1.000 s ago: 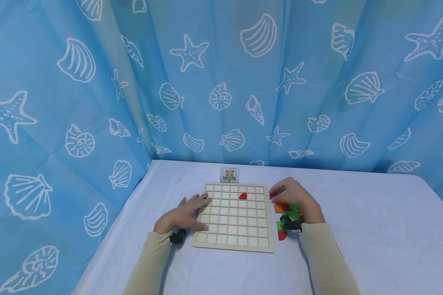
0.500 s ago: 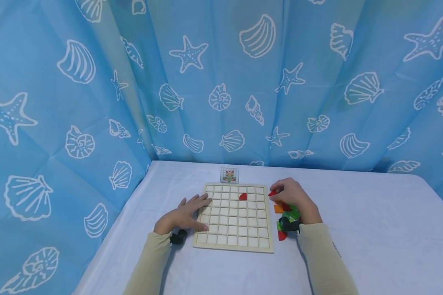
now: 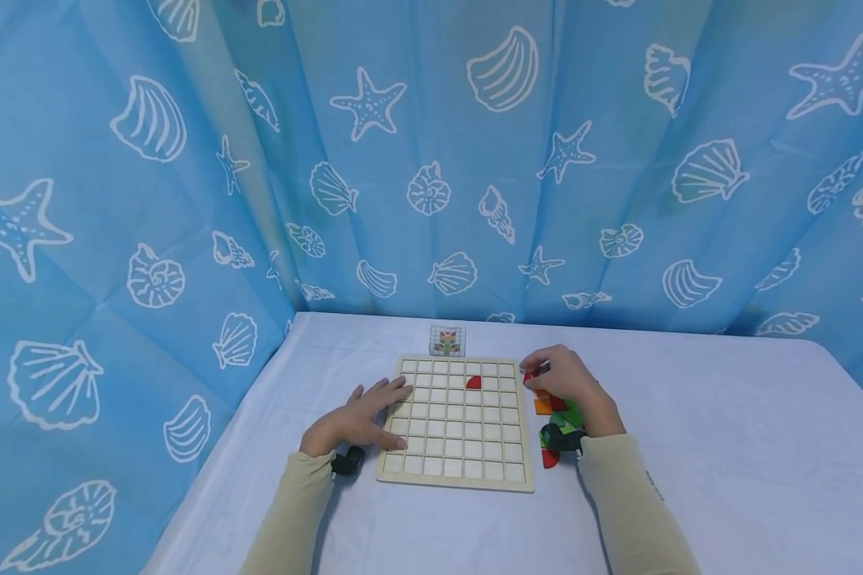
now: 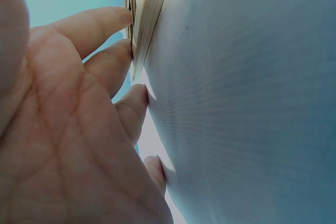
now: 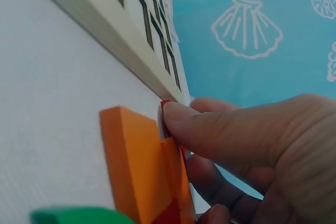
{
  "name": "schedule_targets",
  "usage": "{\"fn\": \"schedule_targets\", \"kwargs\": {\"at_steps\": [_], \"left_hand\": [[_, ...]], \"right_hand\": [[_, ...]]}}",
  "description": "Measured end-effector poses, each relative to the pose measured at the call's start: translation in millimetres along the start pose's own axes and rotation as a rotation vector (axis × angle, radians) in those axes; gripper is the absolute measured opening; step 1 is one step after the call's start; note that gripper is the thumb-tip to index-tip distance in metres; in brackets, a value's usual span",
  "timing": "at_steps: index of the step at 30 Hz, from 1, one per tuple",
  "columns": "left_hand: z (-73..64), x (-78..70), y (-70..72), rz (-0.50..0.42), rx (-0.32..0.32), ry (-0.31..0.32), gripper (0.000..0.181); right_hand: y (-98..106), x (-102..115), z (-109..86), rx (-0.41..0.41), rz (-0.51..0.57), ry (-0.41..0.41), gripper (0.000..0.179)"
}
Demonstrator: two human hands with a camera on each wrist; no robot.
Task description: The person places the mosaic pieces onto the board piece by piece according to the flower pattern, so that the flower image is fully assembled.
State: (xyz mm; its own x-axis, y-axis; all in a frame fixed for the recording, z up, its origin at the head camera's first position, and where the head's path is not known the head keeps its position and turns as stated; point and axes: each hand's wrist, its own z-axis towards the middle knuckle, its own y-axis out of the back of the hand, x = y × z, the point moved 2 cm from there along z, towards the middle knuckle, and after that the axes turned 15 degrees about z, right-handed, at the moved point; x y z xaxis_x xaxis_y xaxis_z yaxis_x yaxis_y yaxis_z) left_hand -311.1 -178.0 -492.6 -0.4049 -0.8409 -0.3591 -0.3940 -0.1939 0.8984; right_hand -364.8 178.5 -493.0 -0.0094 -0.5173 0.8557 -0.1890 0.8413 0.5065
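A pale wooden grid board (image 3: 442,432) lies on the white table, with one red quarter-round tile (image 3: 474,382) in a cell of its upper right part. My left hand (image 3: 359,415) rests spread on the board's left edge; in the left wrist view the fingertips touch the wooden rim (image 4: 149,19). Off the board's upper right edge, my right hand (image 3: 566,382) pinches a red tile (image 3: 527,378) between thumb and fingers. The right wrist view shows just a thin red strip of this tile (image 5: 166,102), so its exact shape is hidden.
Beneath and beside the right hand lie several loose orange (image 3: 542,406), green (image 3: 574,414) and red tiles (image 3: 550,458), partly covered by it. A small pattern card (image 3: 447,342) sits behind the board. A blue shell-print curtain (image 3: 431,160) hangs along the back.
The red tile in my right hand has turned between the fingers, while that hand has shifted slightly toward the board. My left hand stays where it was.
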Motion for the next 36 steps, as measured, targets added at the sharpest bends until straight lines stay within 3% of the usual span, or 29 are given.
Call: {"fn": "schedule_targets", "kwargs": {"at_steps": [13,26,36], "left_hand": [[-1.1,-0.6,-0.1,-0.01,0.003,0.006,0.094],[-3.0,-3.8,2.8,-0.018,-0.007,-0.005,0.093],[-2.2,-2.9,1.4,0.0,0.002,0.009,0.094]], "right_hand": [[-2,-4,3.1,0.0,-0.031,0.007,0.025],[1,1,-0.2,-0.041,0.044,-0.027,0.017],[-2,10,-1.1,-0.104,0.129,0.091,0.024]]}}
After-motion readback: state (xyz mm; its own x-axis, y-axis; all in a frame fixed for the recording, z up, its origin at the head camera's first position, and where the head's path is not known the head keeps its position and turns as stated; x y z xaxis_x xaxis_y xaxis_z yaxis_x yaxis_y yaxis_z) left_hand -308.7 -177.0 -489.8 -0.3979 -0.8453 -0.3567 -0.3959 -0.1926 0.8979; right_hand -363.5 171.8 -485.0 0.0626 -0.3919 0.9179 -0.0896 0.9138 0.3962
